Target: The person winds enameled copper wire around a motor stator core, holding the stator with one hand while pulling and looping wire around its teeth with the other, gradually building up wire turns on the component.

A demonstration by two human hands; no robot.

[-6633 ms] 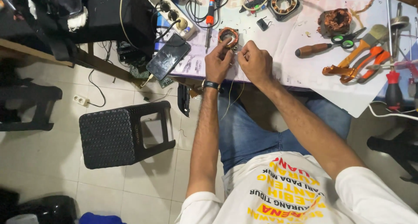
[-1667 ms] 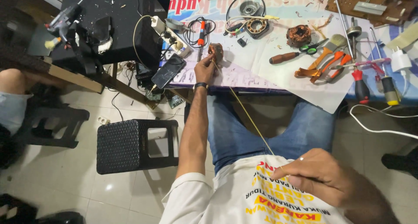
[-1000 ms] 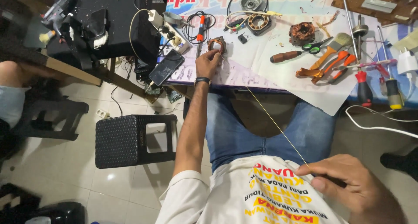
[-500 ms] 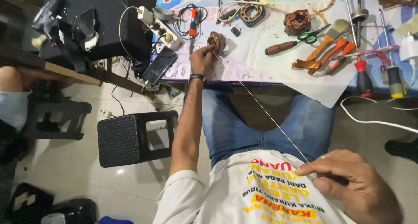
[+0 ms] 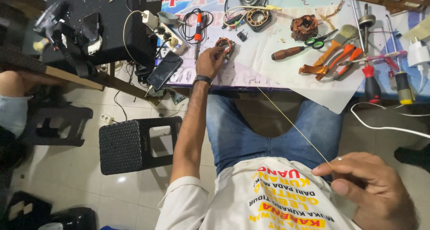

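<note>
Left hand point(image 5: 209, 62) grasps small wound stator point(image 5: 224, 44) at 12 o'clock on table point(image 5: 286, 73), right hand point(image 5: 367, 192) pinches taut copper wire point(image 5: 293, 125) at 4 o'clock.

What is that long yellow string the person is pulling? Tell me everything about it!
The wire is very thin, yellowish and a bit shiny, like bare metal. It is pulled tight in one straight slanted line. Its top end goes into the small copper coil that the left hand holds on the table. Its bottom end is pinched in the right hand, above the lap.
</note>
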